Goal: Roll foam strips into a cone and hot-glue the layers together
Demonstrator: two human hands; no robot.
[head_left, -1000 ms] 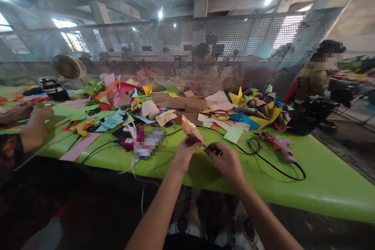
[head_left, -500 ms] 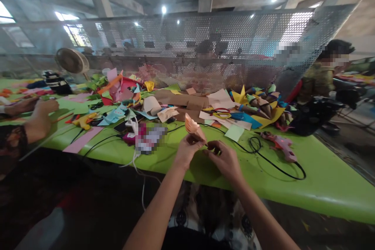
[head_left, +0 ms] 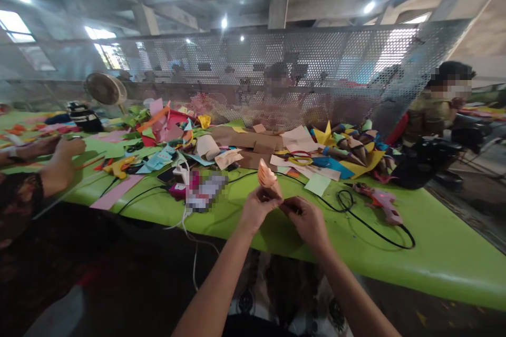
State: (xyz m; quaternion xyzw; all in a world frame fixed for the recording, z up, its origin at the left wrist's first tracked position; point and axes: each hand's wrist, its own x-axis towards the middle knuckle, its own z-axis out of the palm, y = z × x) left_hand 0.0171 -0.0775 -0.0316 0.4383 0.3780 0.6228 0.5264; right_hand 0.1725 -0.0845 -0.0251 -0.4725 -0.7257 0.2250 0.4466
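My left hand [head_left: 256,210] is closed around a small brown paper cone [head_left: 272,188] with pleated peach paper [head_left: 265,172] fanning out of its top. The cone leans up and to the left, above the green table [head_left: 233,226]. At its lower, pointed end, the fingertips of my right hand [head_left: 308,221] are pinched together on the tip. The exact grip there is partly hidden by the fingers. Off to the right lies a pink glue gun [head_left: 381,200] with a black cord [head_left: 371,230].
Behind my hands lie brown paper sheets [head_left: 253,142], yellow-handled scissors [head_left: 299,159] and a pile of paper cones [head_left: 351,147]. A phone [head_left: 207,192] and power strip [head_left: 177,189] sit left. Another person's hands [head_left: 63,155] are at far left, near a yellow glue gun [head_left: 119,167].
My right fingertips have come together at the cone's tip, where they were more spread before. The cone now stands a little more upright. The camera view has tilted slightly upward.
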